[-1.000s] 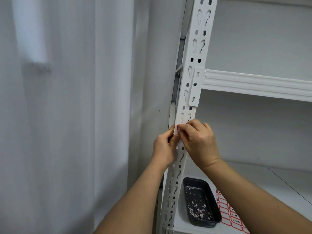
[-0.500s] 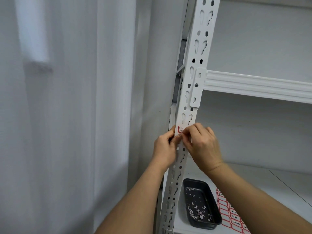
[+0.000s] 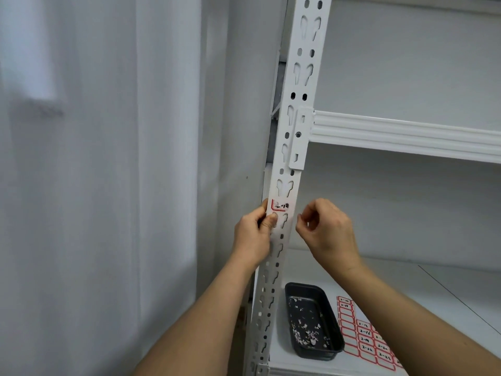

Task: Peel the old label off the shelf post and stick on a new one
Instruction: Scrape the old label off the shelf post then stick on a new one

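**Half-peeled label may tear and leave scraps on the post**

The old label point(image 3: 279, 208), white with a red border and dark handwriting, sits on the front face of the white slotted shelf post point(image 3: 296, 126), just above the person's left hand point(image 3: 253, 240). That hand's grip is closed on the post's left edge, thumb on the front face just below the label. The right hand point(image 3: 326, 230) hovers just right of the post with its fingers curled, thumb and forefinger tips close together; whether a peeled scrap sits between them cannot be told.

The label's right part looks already gone, so the remainder could shred into small pieces if pulled fast or picked at from the torn edge (the flecks in the black tray point(image 3: 314, 322) on the lower shelf suggest this paper crumbles). Residue would leave a poor base for a sticker from the red-bordered label sheet point(image 3: 366, 337) to the tray's right.
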